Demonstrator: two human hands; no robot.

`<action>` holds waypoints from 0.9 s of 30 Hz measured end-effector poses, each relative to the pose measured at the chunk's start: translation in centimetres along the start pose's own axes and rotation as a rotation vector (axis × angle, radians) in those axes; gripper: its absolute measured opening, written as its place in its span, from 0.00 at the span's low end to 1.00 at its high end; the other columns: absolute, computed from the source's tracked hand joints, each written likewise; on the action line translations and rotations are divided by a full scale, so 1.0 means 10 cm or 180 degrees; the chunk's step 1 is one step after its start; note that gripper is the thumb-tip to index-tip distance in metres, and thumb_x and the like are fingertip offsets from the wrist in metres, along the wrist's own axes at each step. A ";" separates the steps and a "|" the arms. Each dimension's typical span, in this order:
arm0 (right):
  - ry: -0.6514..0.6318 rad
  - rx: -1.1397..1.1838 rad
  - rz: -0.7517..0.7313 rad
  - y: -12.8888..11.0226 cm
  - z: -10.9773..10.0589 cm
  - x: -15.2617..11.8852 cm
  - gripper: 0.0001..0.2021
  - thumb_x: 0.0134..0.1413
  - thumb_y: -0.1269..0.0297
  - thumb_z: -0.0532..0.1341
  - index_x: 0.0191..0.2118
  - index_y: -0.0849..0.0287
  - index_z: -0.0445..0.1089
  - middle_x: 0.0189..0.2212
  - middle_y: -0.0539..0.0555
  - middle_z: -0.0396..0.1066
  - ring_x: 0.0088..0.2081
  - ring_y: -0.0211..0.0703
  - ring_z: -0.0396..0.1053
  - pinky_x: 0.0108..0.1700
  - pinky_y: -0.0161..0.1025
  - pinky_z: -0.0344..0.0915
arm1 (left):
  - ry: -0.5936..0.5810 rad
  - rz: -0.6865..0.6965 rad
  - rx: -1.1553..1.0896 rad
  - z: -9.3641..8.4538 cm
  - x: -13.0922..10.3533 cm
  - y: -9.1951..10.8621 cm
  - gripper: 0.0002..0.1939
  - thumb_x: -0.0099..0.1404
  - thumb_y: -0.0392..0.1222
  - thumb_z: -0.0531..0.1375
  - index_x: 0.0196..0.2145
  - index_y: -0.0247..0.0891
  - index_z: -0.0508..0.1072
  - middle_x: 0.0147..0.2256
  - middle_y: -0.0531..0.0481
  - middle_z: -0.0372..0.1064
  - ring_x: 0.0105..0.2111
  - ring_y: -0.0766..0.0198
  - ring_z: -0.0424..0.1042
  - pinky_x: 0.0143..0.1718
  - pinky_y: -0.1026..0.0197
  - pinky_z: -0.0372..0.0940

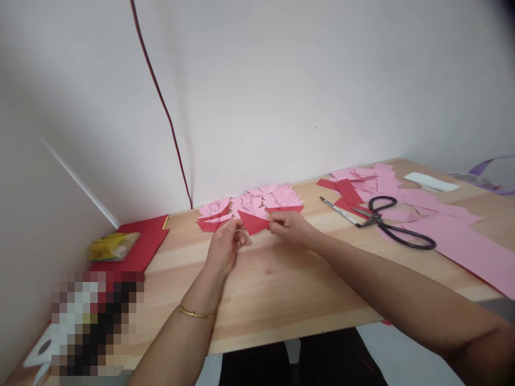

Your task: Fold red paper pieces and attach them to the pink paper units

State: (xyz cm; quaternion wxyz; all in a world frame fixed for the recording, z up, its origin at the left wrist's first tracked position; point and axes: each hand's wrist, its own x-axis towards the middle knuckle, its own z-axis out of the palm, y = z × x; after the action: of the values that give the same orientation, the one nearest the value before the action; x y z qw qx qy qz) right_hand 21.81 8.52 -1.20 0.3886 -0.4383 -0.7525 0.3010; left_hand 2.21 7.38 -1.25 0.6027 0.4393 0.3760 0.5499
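Note:
A folded red paper piece [253,222] is held up over the middle of the table. My right hand [290,228] pinches its right end. My left hand [228,242] is at its left side, fingers curled together; what they grip, if anything, is hard to make out. Behind the hands, by the wall, lie folded pink paper pieces [246,204] in clusters, with red folded pieces among them. One red strip [285,209] lies just behind my right hand.
To the right are black-handled scissors [376,219], a pen [340,211], red scraps [348,191] and pink sheets [475,249]. A white strip [431,181] lies farther back. Red sheets [151,244] and a yellow packet [113,247] are at the left. A dark cable [171,120] hangs down the wall.

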 end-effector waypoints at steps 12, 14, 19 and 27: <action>-0.0676 0.0162 -0.0075 -0.05 0.03 -0.05 0.12 0.49 0.61 0.58 0.21 0.59 0.56 0.20 0.45 0.56 0.24 0.33 0.54 0.26 0.32 0.51 | -0.0034 -0.0088 0.0620 0.01 -0.03 0.02 0.10 0.51 0.42 0.65 0.24 0.34 0.68 0.21 0.55 0.65 0.21 0.73 0.61 0.28 0.66 0.60; -0.0572 0.0342 0.0108 -0.05 0.04 -0.05 0.11 0.47 0.58 0.60 0.25 0.59 0.61 0.22 0.46 0.60 0.24 0.33 0.56 0.26 0.32 0.52 | -0.0294 -0.0085 0.0995 0.02 -0.06 0.01 0.10 0.53 0.42 0.63 0.25 0.34 0.68 0.20 0.55 0.64 0.21 0.72 0.61 0.27 0.67 0.58; -0.0460 0.0914 0.0149 -0.07 0.06 -0.05 0.11 0.47 0.56 0.63 0.32 0.60 0.69 0.27 0.50 0.68 0.28 0.36 0.64 0.30 0.33 0.59 | -0.0769 -0.0129 0.1811 0.03 -0.11 -0.04 0.11 0.56 0.45 0.62 0.25 0.35 0.68 0.19 0.55 0.63 0.19 0.73 0.57 0.21 0.67 0.50; -0.0227 0.0636 0.0215 -0.15 -0.01 -0.02 0.18 0.56 0.53 0.54 0.25 0.61 0.69 0.23 0.51 0.68 0.27 0.37 0.64 0.32 0.34 0.59 | -0.0553 0.0179 0.1457 0.01 -0.06 -0.01 0.11 0.56 0.46 0.61 0.25 0.35 0.69 0.22 0.54 0.64 0.23 0.70 0.61 0.27 0.66 0.55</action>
State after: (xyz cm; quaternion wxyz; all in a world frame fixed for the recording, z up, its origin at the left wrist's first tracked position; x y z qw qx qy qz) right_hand 21.28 7.65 -0.02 0.3930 -0.4115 -0.7169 0.4029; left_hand 2.25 6.75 -1.36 0.5019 0.6204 0.4252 0.4270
